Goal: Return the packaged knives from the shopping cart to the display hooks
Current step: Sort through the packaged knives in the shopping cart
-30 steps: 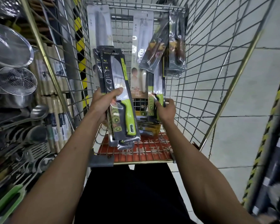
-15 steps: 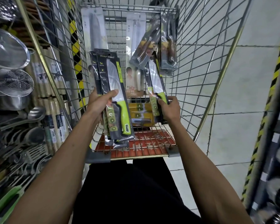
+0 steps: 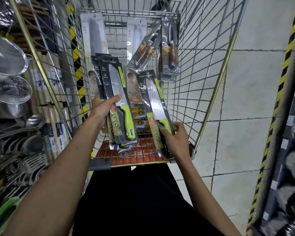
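Head: right-hand fingers (image 3: 165, 132) grip knife pack (image 3: 153, 97), risen; left-hand fingers (image 3: 116, 98) grip maybe three packs (image 3: 111, 77).

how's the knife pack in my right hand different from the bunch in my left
The left hand holds a stack of several packs; the right hand holds what looks like one pack. The left hand grips the stack mid-length, thumb across the blade; the right hand grips the pack at its handle end. Both show black card, a green handle and a kiwi-patterned strip.
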